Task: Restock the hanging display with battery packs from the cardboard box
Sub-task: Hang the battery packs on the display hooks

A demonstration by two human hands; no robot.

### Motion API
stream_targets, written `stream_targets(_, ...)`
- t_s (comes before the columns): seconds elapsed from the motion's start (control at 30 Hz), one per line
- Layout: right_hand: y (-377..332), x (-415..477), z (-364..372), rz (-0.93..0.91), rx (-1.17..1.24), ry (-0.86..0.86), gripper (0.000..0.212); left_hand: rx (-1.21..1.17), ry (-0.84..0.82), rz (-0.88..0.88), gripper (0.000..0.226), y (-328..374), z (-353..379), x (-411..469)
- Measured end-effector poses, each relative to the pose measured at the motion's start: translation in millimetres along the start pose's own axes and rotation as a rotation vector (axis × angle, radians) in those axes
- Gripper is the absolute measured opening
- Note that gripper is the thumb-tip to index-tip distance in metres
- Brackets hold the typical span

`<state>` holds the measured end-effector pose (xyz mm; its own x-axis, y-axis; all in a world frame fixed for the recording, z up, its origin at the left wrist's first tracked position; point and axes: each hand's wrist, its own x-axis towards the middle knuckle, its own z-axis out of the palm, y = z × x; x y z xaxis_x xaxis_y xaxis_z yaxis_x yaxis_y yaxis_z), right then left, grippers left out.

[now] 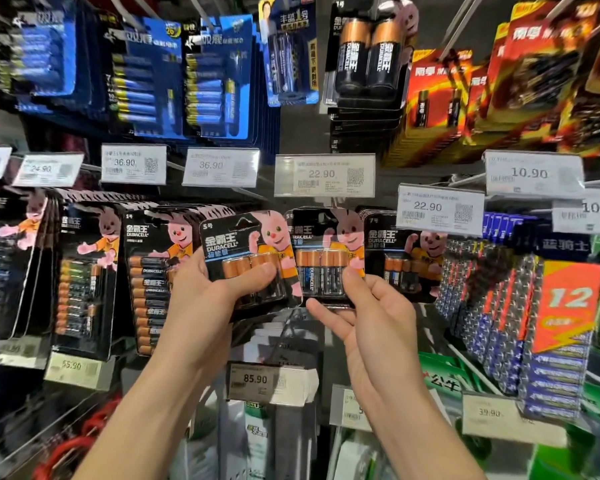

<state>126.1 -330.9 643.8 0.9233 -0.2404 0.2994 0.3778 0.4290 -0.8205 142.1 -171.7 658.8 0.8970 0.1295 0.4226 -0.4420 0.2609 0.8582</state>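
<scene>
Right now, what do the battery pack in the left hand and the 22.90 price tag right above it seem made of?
Battery pack: glossy printed card backing with a clear plastic blister over the cells, going by the sheen and raised bubble. 22.90 price tag: probably a paper label inside a clear plastic holder; its edges glint.

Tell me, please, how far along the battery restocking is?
Looks done: the neighbouring rows of packs hang well filled. In hand: the left hand grips a loose four-battery pack; the right hand pinches the front pack below the 22.90 tag. Left: hanging the loose pack. The cardboard box is out of view.
</scene>
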Motion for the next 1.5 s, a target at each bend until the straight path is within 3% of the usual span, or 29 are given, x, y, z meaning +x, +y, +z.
stream_targets(0.4, 14, 8, -3, -0.109, -0.244, 0.105, 0.022, 0.125, 0.046, 0.077, 0.042, -17, 8, 11)
stream_targets(1.0, 40, 33, 8, -0.209, -0.255, 0.198, 0.031, 0.126, 0.071, 0.065, 0.044, -36, 14, 37)
stream_targets(1.13, 41, 34, 11, -0.198, -0.237, 0.205, 0.014, 0.131, 0.064, 0.049, 0.045, -38, 14, 40)
stream_targets(1.33, 44, 30, 6, -0.175, -0.206, 0.198, 0.006, 0.101, 0.035, 0.022, 0.046, -40, 10, 37)
stream_targets(1.5, 43, 20, -7, -0.147, -0.226, 0.16, 0.017, 0.077, 0.04, 0.007, 0.044, -37, 7, 27)
